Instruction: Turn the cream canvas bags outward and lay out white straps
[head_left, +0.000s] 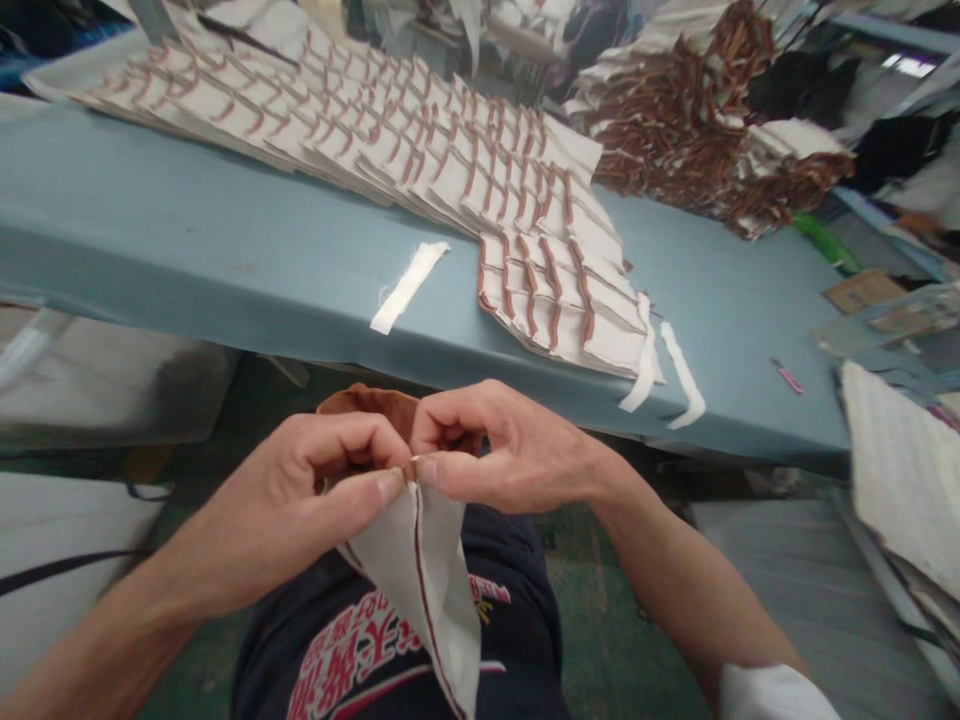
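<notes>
Both of my hands meet in front of my body, below the table's front edge. Between them hangs a white fabric piece [442, 560] with a brown seam running down it and brown cloth showing behind the fingers. My left hand [322, 490] pinches the top of the seam between thumb and forefinger. From the other side my right hand [487, 450] pinches the same spot, thumb tips almost touching. The fabric's lower end drapes down over a dark printed apron [360, 650]. What lies right between the fingertips is too small to make out.
A blue-topped table [262, 240] runs across the view. Overlapping white pieces with brown edges [375, 130] lie on it, with a smaller stack [562, 290] nearer. White strips [409, 288], a heap of brown-and-white cloth [675, 120] and a small red tool [786, 376] are there too.
</notes>
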